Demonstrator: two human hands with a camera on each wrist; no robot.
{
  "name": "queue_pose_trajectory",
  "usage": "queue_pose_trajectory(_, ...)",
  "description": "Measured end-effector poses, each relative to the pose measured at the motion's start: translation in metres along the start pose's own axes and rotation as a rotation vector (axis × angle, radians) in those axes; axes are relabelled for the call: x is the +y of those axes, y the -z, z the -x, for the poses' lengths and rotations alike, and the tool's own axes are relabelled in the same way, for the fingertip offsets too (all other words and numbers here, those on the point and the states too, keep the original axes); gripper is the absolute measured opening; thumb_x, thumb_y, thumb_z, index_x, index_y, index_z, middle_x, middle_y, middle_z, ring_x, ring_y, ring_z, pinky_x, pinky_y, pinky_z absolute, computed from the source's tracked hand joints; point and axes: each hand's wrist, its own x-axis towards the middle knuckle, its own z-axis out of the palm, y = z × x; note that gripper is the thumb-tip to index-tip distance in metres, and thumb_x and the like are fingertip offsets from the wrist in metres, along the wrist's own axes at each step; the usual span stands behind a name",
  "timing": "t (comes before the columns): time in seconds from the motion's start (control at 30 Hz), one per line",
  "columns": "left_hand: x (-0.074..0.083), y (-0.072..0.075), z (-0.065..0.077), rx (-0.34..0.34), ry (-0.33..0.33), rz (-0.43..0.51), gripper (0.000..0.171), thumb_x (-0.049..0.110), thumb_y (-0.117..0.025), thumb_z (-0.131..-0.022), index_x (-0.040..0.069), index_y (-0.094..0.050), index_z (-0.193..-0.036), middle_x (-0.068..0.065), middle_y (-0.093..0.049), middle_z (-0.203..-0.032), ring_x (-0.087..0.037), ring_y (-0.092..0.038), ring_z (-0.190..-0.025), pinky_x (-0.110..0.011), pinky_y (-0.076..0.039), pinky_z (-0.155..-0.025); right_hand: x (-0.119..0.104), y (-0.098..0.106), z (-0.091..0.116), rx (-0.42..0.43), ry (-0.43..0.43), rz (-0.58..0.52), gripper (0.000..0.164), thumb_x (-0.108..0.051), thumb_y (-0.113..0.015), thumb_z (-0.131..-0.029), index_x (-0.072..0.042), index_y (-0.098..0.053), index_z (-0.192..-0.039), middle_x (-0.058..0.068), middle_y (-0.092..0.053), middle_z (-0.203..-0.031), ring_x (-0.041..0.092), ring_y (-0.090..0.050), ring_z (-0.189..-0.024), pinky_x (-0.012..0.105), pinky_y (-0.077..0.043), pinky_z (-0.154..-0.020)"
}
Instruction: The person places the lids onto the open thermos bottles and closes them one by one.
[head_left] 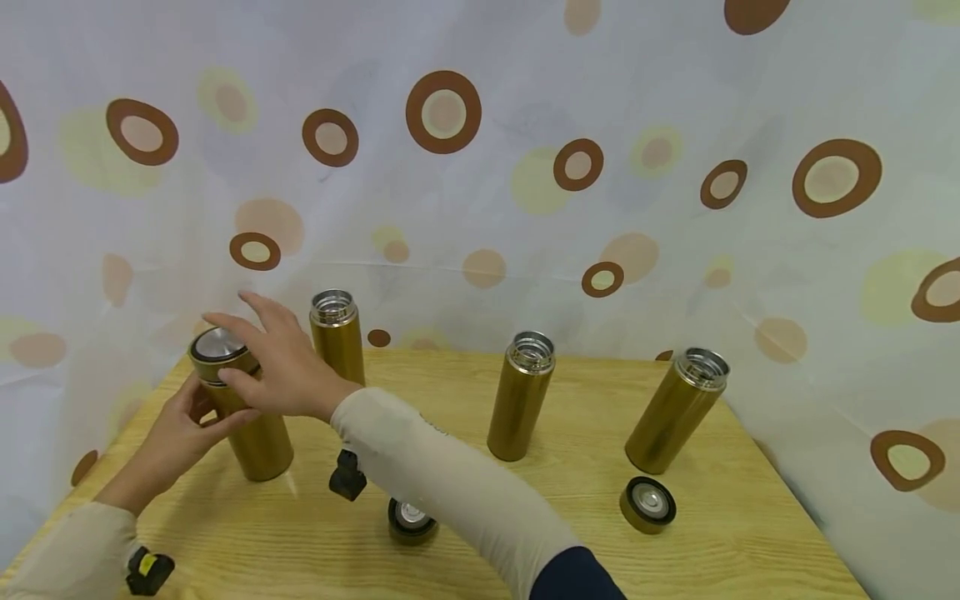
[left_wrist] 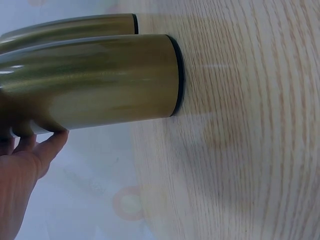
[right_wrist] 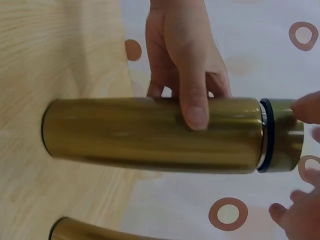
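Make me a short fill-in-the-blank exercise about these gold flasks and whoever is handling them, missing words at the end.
1. The left-hand grip holds the leftmost gold flask, whose base rests on the wooden ____.
2. The right-hand grip touches that flask's ____.
3. In all, ____ gold flasks show in the head view.
4. Three other flasks stand open, yet only ____ loose lids are visible.

Missing words: table; lid; four; two.
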Motion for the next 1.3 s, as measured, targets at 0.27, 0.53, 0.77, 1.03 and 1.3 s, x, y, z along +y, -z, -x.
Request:
queue_pose_trajectory(0.27, -0.0019, -0.0006, 0.0016, -0.003, -0.001, 0.011, 0.080, 0.012, -0.061, -0.095, 0.030, -0.011, -0.155, 0.020, -0.040, -0.129, 0.016, -0.042, -0.109, -0.008, -0.044, -0.080, 0.0027, 0.0058, -0.0081, -0.121, 0.155, 0.139, 0.045, -0.019, -0.051, -0.100, -0.014, -0.044, -0.144, 0.009, -0.037, -0.150, 0.016, -0.040, -0.135, 0.016, -0.025, -0.111)
queue_pose_trajectory(0.53, -0.0025, 0.0000, 0.0029, 0.009, 0.004, 0.004, 0.081, 0.012, -0.062, -0.095, 0.032, -0.011, -0.155, 0.020, -0.039, -0.129, 0.017, -0.042, -0.108, -0.008, -0.045, -0.079, -0.0045, 0.0040, -0.0069, -0.031, 0.046, 0.208, 0.048, -0.039, -0.058, -0.095, -0.019, -0.052, -0.138, -0.002, -0.051, -0.139, 0.008, -0.049, -0.122, 0.017, -0.028, -0.108)
queue_pose_trajectory(0.77, -0.0009, 0.0021, 0.0032, 0.008, 0.004, -0.010, 0.081, 0.012, -0.062, -0.094, 0.032, -0.012, -0.155, 0.021, -0.040, -0.127, 0.015, -0.044, -0.106, -0.009, -0.046, -0.078, -0.0015, 0.0027, -0.0054, 0.016, 0.044, 0.180, 0.048, -0.043, -0.060, -0.093, -0.018, -0.054, -0.134, -0.006, -0.057, -0.131, 0.006, -0.050, -0.119, 0.015, -0.027, -0.108)
queue_pose_trajectory(1.03, 0.0003, 0.0010, 0.0011, 0.005, 0.013, -0.005, 0.081, 0.013, -0.062, -0.095, 0.033, -0.012, -0.154, 0.018, -0.039, -0.131, 0.016, -0.041, -0.108, -0.008, -0.044, -0.079, -0.0021, 0.0012, -0.0040, 0.056, 0.010, 0.116, 0.045, -0.040, -0.063, -0.092, -0.017, -0.057, -0.129, -0.005, -0.056, -0.119, 0.001, -0.053, -0.101, 0.006, -0.039, -0.086)
queue_pose_trajectory(1.3, 0.0010, 0.0007, 0.0013, 0.012, -0.002, -0.021, 0.077, 0.015, -0.063, -0.094, 0.031, -0.016, -0.154, 0.017, -0.043, -0.125, 0.014, -0.046, -0.106, -0.009, -0.046, -0.079, -0.0057, 0.0050, -0.0070, -0.028, 0.007, 0.172, 0.045, -0.042, -0.049, -0.099, -0.016, -0.048, -0.136, 0.002, -0.041, -0.140, 0.006, -0.040, -0.125, 0.013, -0.032, -0.103)
